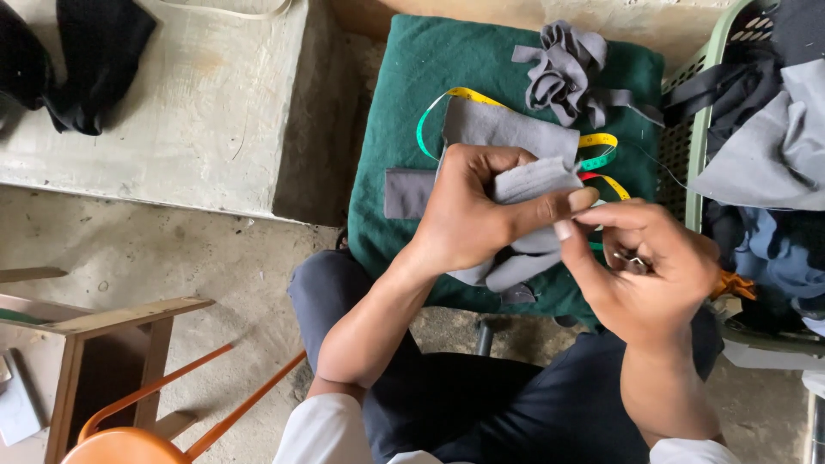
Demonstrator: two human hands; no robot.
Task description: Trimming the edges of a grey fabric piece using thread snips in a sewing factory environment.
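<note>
My left hand (473, 206) grips a folded piece of grey cloth (537, 180) above a stool padded in green fabric (430, 77). My right hand (649, 271) pinches at the cloth's edge with thumb and forefinger and holds a small metal tool (632, 260) in its palm. A thin thread (666, 172) runs from near my right fingers toward the basket. More grey cloth pieces (503, 127) and a yellow-green measuring tape (601, 146) lie on the green fabric under my hands. A bunch of grey strips (563, 73) sits at the stool's far side.
A pale green basket (696, 129) with grey, black and blue cloth stands at the right. A concrete slab (198, 103) with black cloth (86, 51) lies at upper left. A wooden stool (112, 335) and an orange chair (129, 442) are at lower left.
</note>
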